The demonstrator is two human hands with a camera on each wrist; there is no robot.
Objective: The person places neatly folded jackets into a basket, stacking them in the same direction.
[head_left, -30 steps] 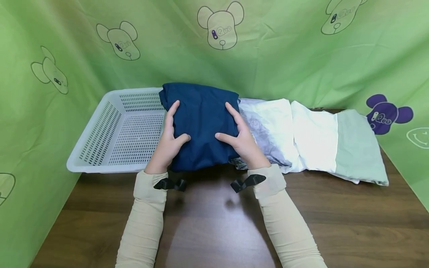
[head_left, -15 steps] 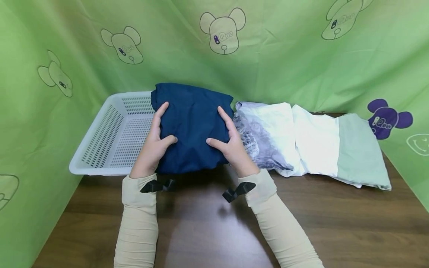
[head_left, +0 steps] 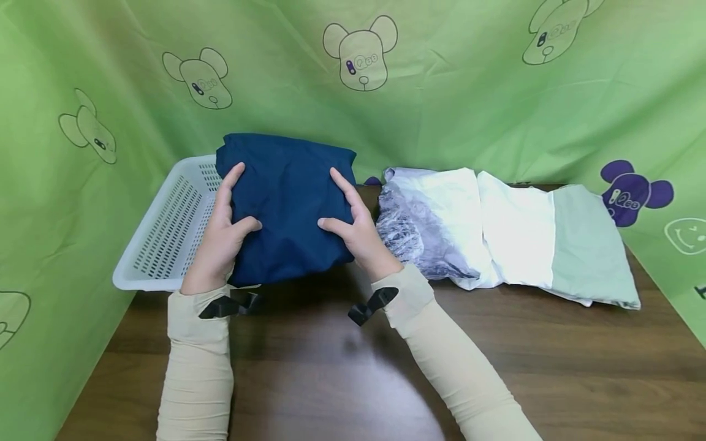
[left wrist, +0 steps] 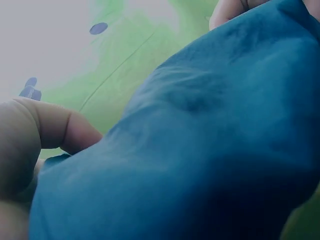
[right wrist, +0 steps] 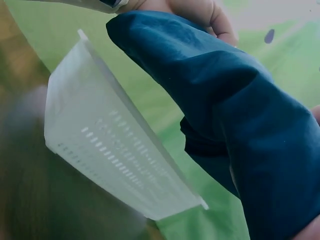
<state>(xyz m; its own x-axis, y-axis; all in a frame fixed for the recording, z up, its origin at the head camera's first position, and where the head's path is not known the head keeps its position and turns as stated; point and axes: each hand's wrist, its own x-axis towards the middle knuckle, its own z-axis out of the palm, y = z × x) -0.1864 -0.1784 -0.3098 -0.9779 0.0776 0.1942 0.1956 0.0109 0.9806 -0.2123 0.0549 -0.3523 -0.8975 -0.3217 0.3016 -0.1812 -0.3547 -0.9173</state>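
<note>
Between both hands a folded navy cloth garment is held up, overlapping the right part of a white plastic basket in the head view. My left hand grips its left side, thumb on top and the other fingers under it. The right hand grips the opposite side the same way. In the right wrist view the navy garment bends over above the basket, apart from its rim. The left wrist view is mostly filled by the garment, with the left thumb at its edge.
Right of the hands, folded clothes lie in an overlapping row on the brown wooden table: a grey-and-white printed one, a white one and a pale green part. A green curtain with bear prints hangs behind.
Both hands have moved left with the navy garment, from beside the printed clothing to over the basket. More of the printed clothing shows now, and less of the basket's inside.
</note>
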